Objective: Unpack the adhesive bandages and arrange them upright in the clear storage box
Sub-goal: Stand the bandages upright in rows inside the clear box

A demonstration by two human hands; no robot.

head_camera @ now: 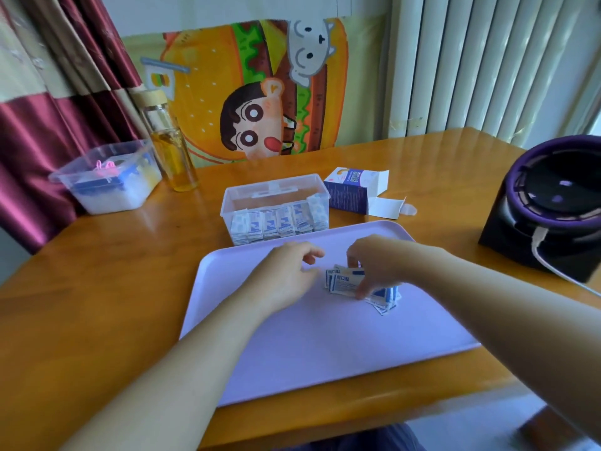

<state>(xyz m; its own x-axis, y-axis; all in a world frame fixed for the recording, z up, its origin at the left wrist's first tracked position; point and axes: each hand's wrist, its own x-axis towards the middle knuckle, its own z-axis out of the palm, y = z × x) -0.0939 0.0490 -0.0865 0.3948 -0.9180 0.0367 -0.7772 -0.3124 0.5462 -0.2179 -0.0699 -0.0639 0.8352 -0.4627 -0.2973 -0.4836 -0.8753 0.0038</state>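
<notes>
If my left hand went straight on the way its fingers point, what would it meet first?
Probably the bandage stack that the right hand pinches on the tray; the left hand points across toward it. Depth is unclear.

A glass bottle (170, 151) stands beside a plastic tub (107, 180), a purple-rimmed device (546, 203) well apart.

One tray (292, 353), one clear storage box (240, 193), one opened carton (348, 193), one bottle (172, 151), one plastic tub (97, 196) and one dark device (546, 206) are sitting out, while one left hand (286, 271) and one right hand (377, 258) are reaching an uncountable bandage pile (344, 281).
</notes>
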